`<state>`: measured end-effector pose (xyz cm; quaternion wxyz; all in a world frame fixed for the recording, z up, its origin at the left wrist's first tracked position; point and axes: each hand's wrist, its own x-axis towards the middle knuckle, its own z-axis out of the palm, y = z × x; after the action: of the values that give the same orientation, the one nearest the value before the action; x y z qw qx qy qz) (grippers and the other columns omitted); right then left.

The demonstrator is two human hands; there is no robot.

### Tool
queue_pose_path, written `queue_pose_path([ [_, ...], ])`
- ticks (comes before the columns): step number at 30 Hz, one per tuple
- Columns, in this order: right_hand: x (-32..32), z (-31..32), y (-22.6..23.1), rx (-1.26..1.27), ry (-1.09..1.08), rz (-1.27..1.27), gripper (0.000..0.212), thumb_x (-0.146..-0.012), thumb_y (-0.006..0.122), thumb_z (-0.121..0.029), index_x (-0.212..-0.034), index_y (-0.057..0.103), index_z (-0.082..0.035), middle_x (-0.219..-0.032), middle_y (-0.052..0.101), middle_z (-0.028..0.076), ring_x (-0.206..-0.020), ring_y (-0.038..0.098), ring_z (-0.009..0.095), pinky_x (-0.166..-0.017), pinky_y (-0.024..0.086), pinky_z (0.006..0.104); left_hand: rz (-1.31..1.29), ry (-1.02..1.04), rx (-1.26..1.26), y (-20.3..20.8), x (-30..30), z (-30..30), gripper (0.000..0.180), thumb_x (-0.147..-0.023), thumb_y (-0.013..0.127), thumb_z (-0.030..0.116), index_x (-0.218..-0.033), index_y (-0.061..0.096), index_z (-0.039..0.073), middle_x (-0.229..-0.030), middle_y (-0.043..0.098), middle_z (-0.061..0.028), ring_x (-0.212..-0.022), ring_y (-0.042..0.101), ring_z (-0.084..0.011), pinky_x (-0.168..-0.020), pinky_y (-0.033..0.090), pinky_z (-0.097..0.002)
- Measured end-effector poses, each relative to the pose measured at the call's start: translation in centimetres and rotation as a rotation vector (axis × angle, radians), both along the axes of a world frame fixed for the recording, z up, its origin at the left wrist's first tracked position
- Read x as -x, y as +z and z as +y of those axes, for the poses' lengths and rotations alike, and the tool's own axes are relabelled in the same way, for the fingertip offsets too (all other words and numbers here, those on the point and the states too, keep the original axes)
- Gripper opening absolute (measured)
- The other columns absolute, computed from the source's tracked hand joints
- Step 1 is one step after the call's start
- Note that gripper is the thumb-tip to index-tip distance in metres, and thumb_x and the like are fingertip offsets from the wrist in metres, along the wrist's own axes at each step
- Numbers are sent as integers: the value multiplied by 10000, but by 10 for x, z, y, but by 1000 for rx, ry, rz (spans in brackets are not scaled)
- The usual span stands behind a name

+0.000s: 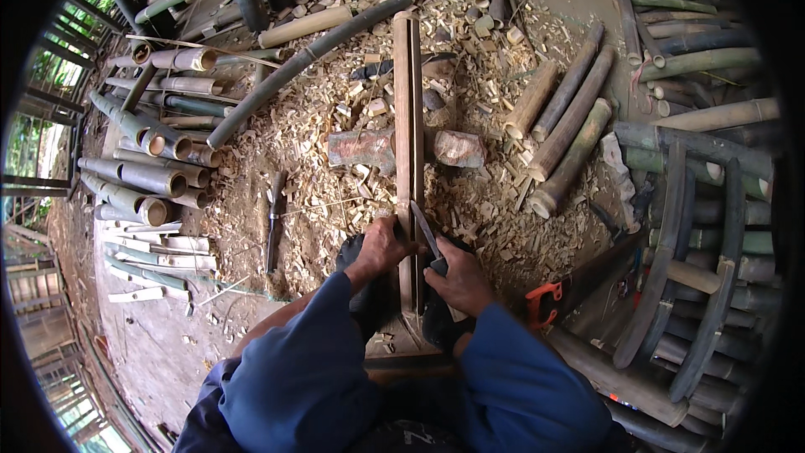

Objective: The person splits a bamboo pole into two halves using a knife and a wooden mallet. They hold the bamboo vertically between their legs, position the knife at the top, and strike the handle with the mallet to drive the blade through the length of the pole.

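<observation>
Bracing bamboo length (403,109) over log (360,149), likely for support; my left grip (381,247) closed around it between feet (439,320), likely steadying; right grip (461,275) wrapped around knife (426,229), blade alongside.

The left hand (379,247) and right hand (464,279) were viewed downward, fairly near, from a head-worn camera; toward the rim, shapes were perhaps bent.

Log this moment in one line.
left hand: holding bamboo pole | right hand: holding knife, blade at pole | log: crosswise beneath pole | wood chips: scattered around
</observation>
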<state>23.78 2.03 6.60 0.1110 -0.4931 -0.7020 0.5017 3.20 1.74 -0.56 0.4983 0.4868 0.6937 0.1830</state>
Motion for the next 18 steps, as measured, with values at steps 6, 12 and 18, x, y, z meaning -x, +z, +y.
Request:
queue_pose_path([
  [6,16,64,14,167,82,-52,329,-819,731,-152,-1083,623,12,-794,651,152,-677,658,227,-635,540,388,29,34,-12,0,-9,-1,619,-681,931,407,-1024,678,-41,-973,720,-246,-937,715,-392,-831,567,-484],
  [12,30,92,49,710,-130,93,491,-938,642,-178,-1354,504,43,-836,642,90,-610,647,195,-503,557,349,-111,75,-76,-18,-1,-11,672,-649,959,413,-1035,645,-39,-940,710,-212,-915,706,-374,-819,561,-464],
  [18,-2,6,31,572,-207,172,367,-937,645,-175,-1220,588,52,-866,660,88,-812,642,146,-706,534,316,-18,69,-25,-1,-8,-2,766,-647,945,371,-1184,581,-36,-1053,695,-233,-985,695,-376,-884,547,-462],
])
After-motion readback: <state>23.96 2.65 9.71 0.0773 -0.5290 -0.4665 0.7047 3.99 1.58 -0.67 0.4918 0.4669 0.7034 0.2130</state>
